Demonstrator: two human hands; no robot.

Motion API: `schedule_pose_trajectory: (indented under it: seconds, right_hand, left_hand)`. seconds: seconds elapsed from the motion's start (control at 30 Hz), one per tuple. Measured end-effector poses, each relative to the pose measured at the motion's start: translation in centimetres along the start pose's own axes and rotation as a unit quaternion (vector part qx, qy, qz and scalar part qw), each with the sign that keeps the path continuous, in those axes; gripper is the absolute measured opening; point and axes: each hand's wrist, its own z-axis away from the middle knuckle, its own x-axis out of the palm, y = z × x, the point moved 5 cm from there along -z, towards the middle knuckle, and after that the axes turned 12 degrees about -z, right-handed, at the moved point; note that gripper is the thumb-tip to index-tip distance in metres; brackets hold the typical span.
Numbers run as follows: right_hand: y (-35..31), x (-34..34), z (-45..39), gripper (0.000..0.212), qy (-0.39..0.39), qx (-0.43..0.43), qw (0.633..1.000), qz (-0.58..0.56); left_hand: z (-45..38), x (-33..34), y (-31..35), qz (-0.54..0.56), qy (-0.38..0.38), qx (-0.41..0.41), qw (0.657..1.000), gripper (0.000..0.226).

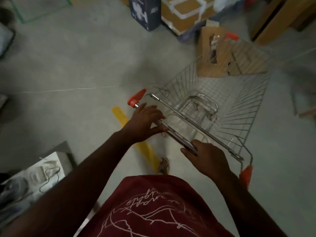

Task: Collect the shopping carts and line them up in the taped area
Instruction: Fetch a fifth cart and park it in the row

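Grey concrete floor (pixel 71 69), dim light, cardboard boxes (pixel 184 12) stacked along far side. Strip of yellow tape (pixel 119 115) on floor, running under left arm toward sandalled foot (pixel 163 165). Wire shopping cart (pixel 222 103) in centre-right, basket pointing away and to right, torn cardboard box (pixel 212 53) just beyond its front. Metal handle bar (pixel 176 134) with orange end caps. Left hand (pixel 145 122) on bar near left cap, fingers curled over it. Right hand (pixel 206 158) grips bar near right end, thumb under. Both arms bare, dark red shirt (pixel 153 207) below.
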Motion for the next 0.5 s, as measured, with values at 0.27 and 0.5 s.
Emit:
schedule_pose_trajectory:
  seconds: [0.27,0.5]
  right_hand:
    - [-0.6,1.2,0.7,0.051,0.048,0.063,0.996,0.044]
    - [-5.0,5.1,4.0,0.053,0.088,0.114,0.988,0.059]
  left_hand:
    - [-0.8,0.9,-1.0,0.002,0.027,0.072,0.997,0.050]
    - [1.9,-0.3,-3.2,0.053,0.033,0.133,0.989,0.042]
